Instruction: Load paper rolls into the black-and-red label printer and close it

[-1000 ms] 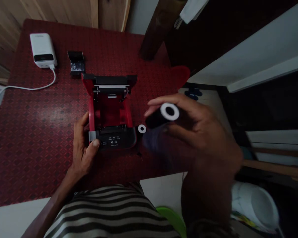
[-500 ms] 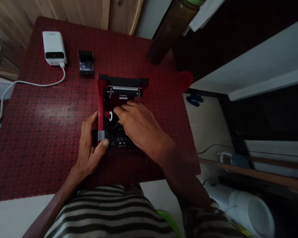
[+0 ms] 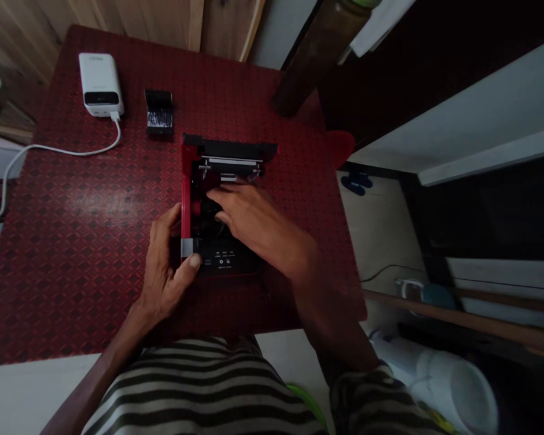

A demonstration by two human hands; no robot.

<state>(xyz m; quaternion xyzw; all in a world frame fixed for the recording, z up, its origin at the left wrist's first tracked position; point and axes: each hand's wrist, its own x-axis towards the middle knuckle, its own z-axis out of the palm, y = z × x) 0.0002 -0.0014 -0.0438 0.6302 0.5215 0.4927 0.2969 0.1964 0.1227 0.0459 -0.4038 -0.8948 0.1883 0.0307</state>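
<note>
A red and black label printer (image 3: 226,264) stands on the table with its lid raised, showing a bar and metal parts inside. My left hand (image 3: 167,263) grips its left front side, thumb on top by the grey corner and fingers round the red wall. My right hand (image 3: 258,226) reaches into the compartment from the right, fingers bent. Its fingertips and thumb are on a dark roll (image 3: 210,210), mostly hidden in shadow and by the hand.
A white power bank (image 3: 101,81) with a white cable lies at the back left of the red patterned table (image 3: 95,260). Beside it sits a small black curled piece (image 3: 159,113) with white marks. A tall dark bottle (image 3: 306,63) stands at the back right.
My right hand has turned and shifted slightly within the printer. The roll's white ring end, visible before, no longer shows. My left hand keeps its hold.
</note>
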